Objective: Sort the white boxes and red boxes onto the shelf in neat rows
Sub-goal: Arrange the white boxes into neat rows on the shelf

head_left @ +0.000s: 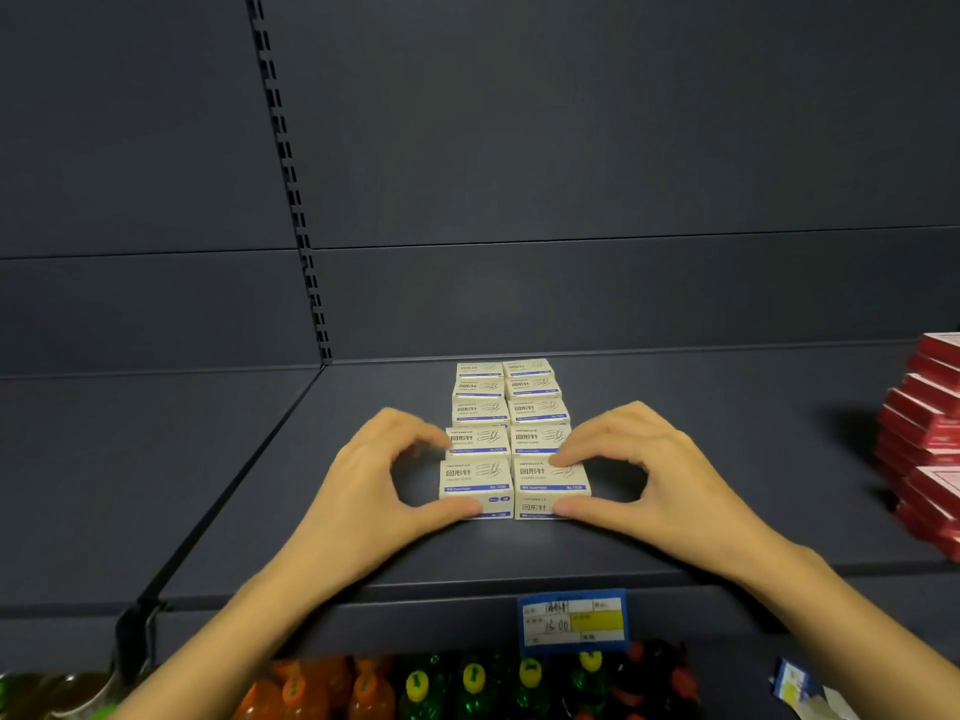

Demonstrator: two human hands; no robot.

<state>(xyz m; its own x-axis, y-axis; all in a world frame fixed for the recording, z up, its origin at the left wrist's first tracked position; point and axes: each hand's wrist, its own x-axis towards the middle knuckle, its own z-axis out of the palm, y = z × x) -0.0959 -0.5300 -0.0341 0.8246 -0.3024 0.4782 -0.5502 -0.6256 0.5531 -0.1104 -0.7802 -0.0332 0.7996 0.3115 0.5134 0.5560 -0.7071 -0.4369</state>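
While the left hand [374, 480] and the right hand [660, 475] curl in from either side, ten white boxes [524, 413] lie between and beyond them on the dark shelf [727, 459]. They sit in two columns of five, side by side and touching, running away from the fingers toward the back wall.

The left hand holds the front left box [475, 478]: its thumb presses the near face and its bent forefinger hooks in at the box's far left corner, against the second row. The right hand pinches the front right box [540, 478], thumb on the near face and forefinger tip on the top. The other fingers of both hands are curled, clear of the boxes.

Well out beyond the right hand, red boxes [924, 439] are piled at the frame's edge. They are cut off there, so I cannot count them.

Below the right wrist, one blue price tag [574, 618] hangs on the shelf's front lip. Under both forearms stand blurred bottles [472, 688], four of them with yellow caps.
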